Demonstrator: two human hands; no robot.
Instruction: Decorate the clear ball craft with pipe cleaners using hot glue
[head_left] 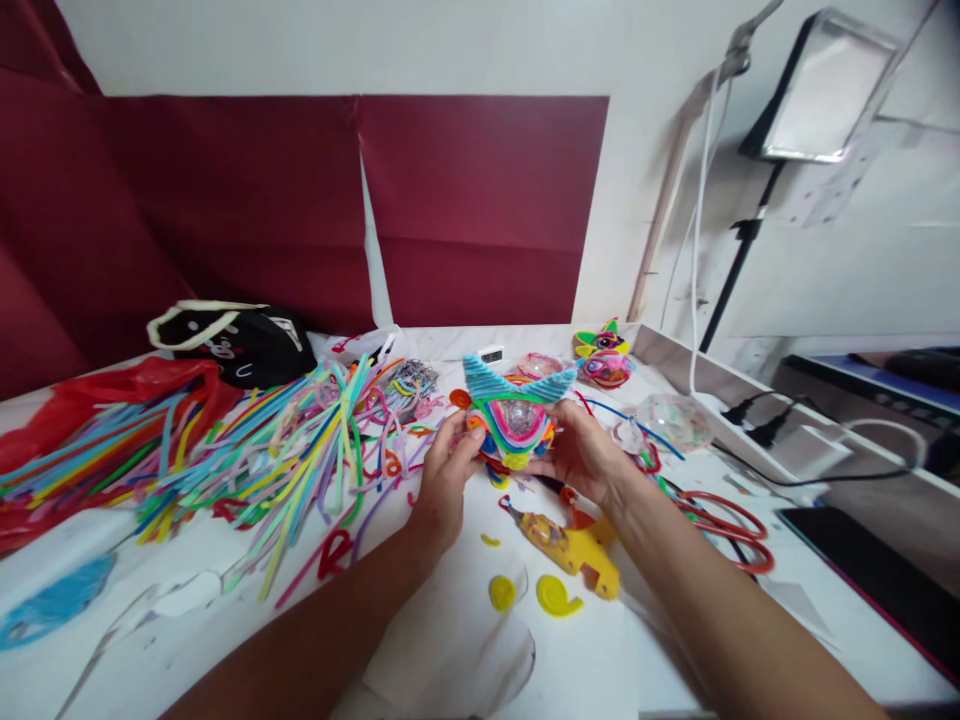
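Note:
Both of my hands hold a round pipe-cleaner craft [514, 415] a little above the white table [420, 640]. It is wound in many colours around a clear ball and has two light-blue fuzzy ears on top. My left hand [444, 478] grips its left side with curled fingers. My right hand [583, 452] cups its right side. A yellow glue gun [571, 548] lies on the table just below my hands, with two yellow pipe-cleaner spirals [556, 596] beside it.
A big heap of coloured pipe cleaners [247, 445] covers the left of the table, with a red plastic bag [112, 390] and a black pouch [240, 342] behind. Another finished craft [604, 358] and a clear ball [673, 420] lie at the right, near red loops [724, 525] and cables.

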